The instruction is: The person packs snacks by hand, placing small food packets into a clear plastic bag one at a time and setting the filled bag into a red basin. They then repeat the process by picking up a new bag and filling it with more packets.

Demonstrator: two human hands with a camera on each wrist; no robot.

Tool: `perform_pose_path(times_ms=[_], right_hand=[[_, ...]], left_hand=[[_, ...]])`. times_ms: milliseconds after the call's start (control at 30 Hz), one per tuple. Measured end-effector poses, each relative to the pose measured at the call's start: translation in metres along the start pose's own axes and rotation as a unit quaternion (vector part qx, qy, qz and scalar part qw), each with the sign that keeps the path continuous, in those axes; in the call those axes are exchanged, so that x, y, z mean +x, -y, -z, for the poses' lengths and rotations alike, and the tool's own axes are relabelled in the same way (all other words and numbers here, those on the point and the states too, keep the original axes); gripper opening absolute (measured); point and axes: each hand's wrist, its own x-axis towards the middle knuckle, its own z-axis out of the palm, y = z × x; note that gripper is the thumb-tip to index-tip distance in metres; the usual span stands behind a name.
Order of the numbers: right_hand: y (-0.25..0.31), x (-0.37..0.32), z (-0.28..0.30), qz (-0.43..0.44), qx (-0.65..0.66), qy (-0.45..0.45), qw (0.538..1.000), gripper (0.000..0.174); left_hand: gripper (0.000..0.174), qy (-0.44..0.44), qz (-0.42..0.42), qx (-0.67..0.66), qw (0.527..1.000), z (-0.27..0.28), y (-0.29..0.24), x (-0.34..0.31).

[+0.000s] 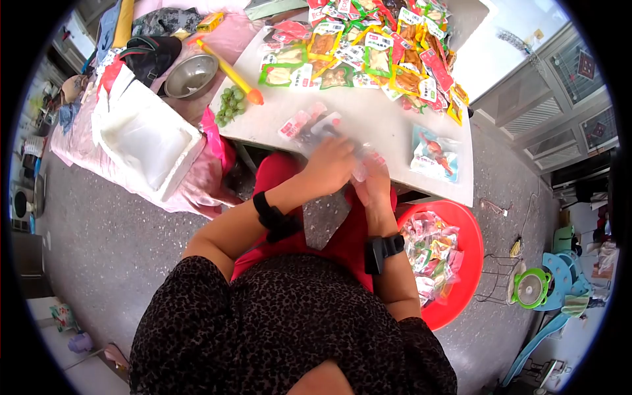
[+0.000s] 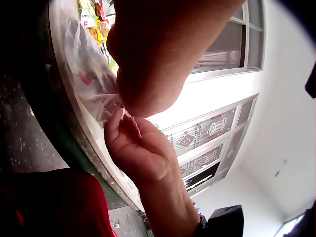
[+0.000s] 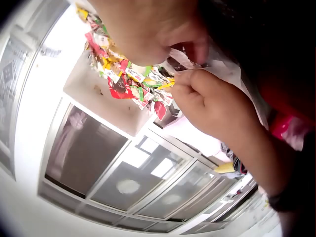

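Over the table's near edge, the left hand [image 1: 332, 161] pinches a clear plastic bag [image 1: 309, 131] with red-and-white print. Beside it the right hand [image 1: 374, 187] holds the bag's other end with curled fingers. In the left wrist view, the right hand [image 2: 143, 153] grips the crumpled clear plastic [image 2: 89, 64], and the left hand [image 2: 153, 59] covers much of the top. The right wrist view has the left hand [image 3: 212, 98] pinching at a dark piece behind white film [image 3: 181, 58], close to the right hand [image 3: 143, 29]. Fingers partly hide the contents.
Colourful packets [image 1: 378, 52] heap at the table's back. A blue-white packet [image 1: 434, 155] lies right, grapes [image 1: 231, 105] and a yellow stick [image 1: 227, 69] left. A red basin [image 1: 469, 263] holding packets stands lower right; a white foam box [image 1: 148, 141] is at left.
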Motion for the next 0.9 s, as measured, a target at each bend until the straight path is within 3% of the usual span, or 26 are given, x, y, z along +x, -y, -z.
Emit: perform_pose_path(times_ms=[100, 200, 300, 400, 567, 667, 767, 900], right_hand=[[0.021, -0.003, -0.001, -0.096, -0.113, -0.007, 0.989, 0.015], [0.033, -0.007, 0.018, -0.127, -0.152, -0.004, 0.98, 0.013], [0.033, -0.005, 0.022, -0.081, -0.266, 0.019, 0.96, 0.011], [0.027, -0.001, 0.008, -0.051, -0.295, -0.009, 0.954, 0.012], [0.004, 0.03, 0.002, -0.036, -0.278, -0.008, 0.96, 0.01], [0.002, 0.034, 0.003, -0.039, -0.279, -0.006, 0.959, 0.01], [0.012, 0.024, 0.007, -0.058, -0.287, -0.014, 0.956, 0.011], [0.021, -0.003, 0.024, -0.042, -0.332, -0.071, 0.94, 0.014]], left_hand=[[0.017, -0.041, -0.013, 0.01, 0.999, 0.001, 0.001, -0.002], [0.018, -0.043, -0.01, 0.003, 0.999, 0.006, 0.0, -0.003], [0.02, -0.037, -0.004, -0.009, 0.999, 0.003, -0.001, -0.008], [0.02, -0.042, -0.015, -0.034, 0.998, -0.001, 0.0, -0.005], [0.019, 0.013, -0.043, -0.095, 0.994, -0.002, 0.0, -0.001], [0.026, 0.047, 0.004, -0.084, 0.995, 0.006, -0.001, 0.002], [0.036, -0.06, 0.0, -0.081, 0.995, 0.003, -0.001, 0.002], [0.034, -0.025, 0.056, -0.127, 0.99, 0.011, -0.003, 0.004]])
